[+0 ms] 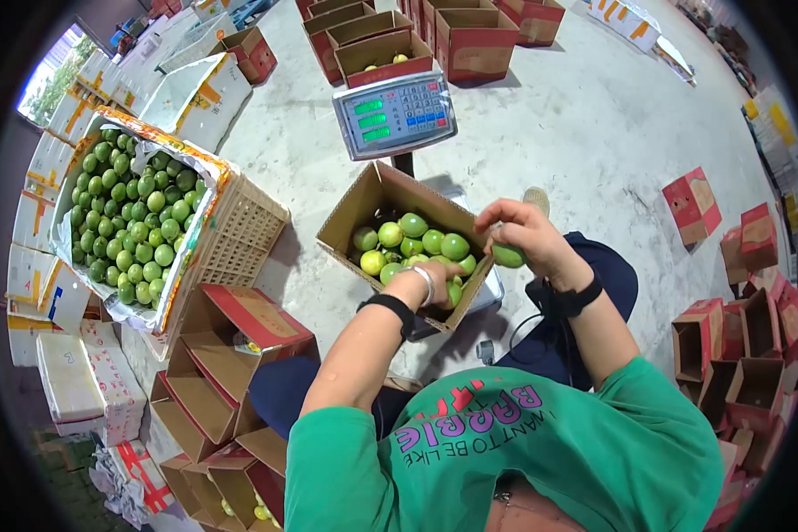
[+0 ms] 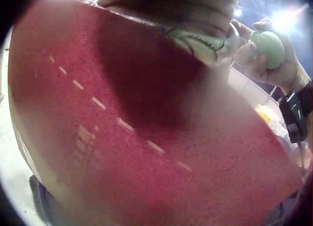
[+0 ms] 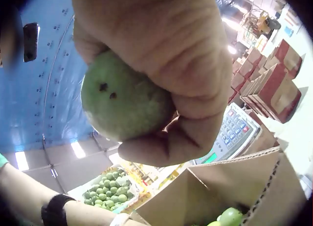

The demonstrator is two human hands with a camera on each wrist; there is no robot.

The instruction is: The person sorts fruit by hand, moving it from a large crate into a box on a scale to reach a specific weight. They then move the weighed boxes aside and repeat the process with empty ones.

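Observation:
A cardboard box [image 1: 350,213] holds several round green fruits [image 1: 412,224], some yellowish. My left hand [image 1: 426,282] reaches down into its near right side, with fingers curled over a green fruit [image 1: 454,293]; much of that hand is hidden in the left wrist view by the box's red outer wall [image 2: 161,177]. Above the box's right edge, my right hand [image 1: 528,235] holds another green fruit [image 1: 508,255] between thumb and fingers. Two small dark spots mark this fruit [image 3: 122,99] in the right wrist view.
Behind the box stands a scale display [image 1: 395,113] with lit green digits. At left, a lined crate [image 1: 230,230] is heaped with green fruit. Open cartons [image 1: 208,381] stand near my left leg. More red cartons [image 1: 474,49] line the back, and others [image 1: 758,390] are piled at right.

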